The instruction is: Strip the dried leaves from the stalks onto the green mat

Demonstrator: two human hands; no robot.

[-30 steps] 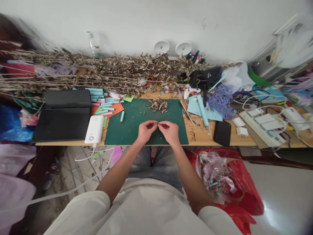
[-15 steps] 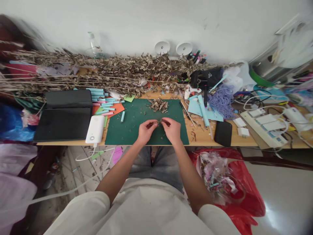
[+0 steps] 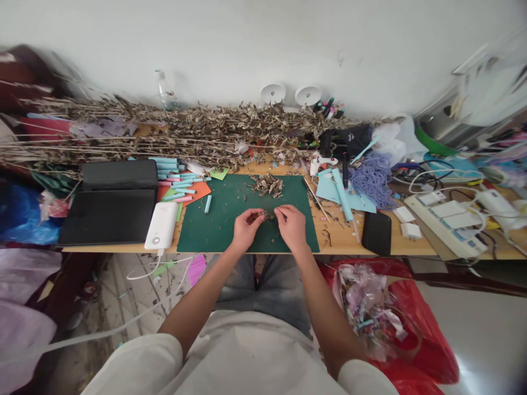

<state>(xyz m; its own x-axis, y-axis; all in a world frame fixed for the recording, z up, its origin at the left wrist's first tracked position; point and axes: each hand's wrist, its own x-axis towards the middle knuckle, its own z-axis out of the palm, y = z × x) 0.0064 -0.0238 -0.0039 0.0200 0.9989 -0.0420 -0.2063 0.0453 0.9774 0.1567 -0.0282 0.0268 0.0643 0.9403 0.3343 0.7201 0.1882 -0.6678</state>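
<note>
The pale wall (image 3: 230, 44) closes the room on the far side. Along it stands a wooden table (image 3: 349, 241), very full. On its far part, dried plant stems (image 3: 247, 123) lie in a long row w/ many brown leaves, reaching to the far left. On the floor, near right, is an open red bag (image 3: 434, 334) w/ plastic scraps. The green mat (image 3: 206, 236) covers the table's near middle, w/ small leaf crumbs on it. Left of it is a black tablet (image 3: 109, 216); at right, a white power strip (image 3: 465, 241) w/ plugs.

Over the mat, L hand (image 3: 247, 227) has thumb & fingers closed on a bit of dried leaf (image 3: 269, 215), which is btwn. both hands. R hand (image 3: 293, 225) has its fingertips just beside this bit; how tight they close, I can't tell. A leaf pile (image 3: 267, 185) lies on the mat's far part, & a small blue tube (image 3: 208, 204) at its left.
</note>
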